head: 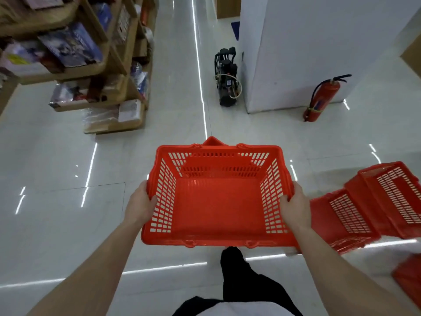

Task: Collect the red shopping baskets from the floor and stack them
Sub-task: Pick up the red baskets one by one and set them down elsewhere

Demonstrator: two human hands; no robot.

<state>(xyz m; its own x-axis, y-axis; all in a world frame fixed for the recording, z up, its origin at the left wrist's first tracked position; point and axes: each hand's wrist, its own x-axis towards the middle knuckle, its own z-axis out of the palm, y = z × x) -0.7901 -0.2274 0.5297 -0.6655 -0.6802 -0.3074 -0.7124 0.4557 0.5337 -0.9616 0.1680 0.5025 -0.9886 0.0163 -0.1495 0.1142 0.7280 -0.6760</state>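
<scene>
I hold an empty red shopping basket (217, 201) upright above the floor, in front of my body. My left hand (140, 204) grips its left rim and my right hand (296, 205) grips its right rim. To the right, two more red baskets lie tipped on the floor: a nearer basket (341, 222) and a farther basket (394, 195) touching it. The corner of another red basket (410, 279) shows at the right edge.
Wooden shelves (95, 65) with packaged goods stand at the left. A black machine (226, 78) sits by a white pillar (296, 49). A red fire extinguisher (321, 99) leans beside the pillar. The glossy white floor (57, 179) spreads to the left.
</scene>
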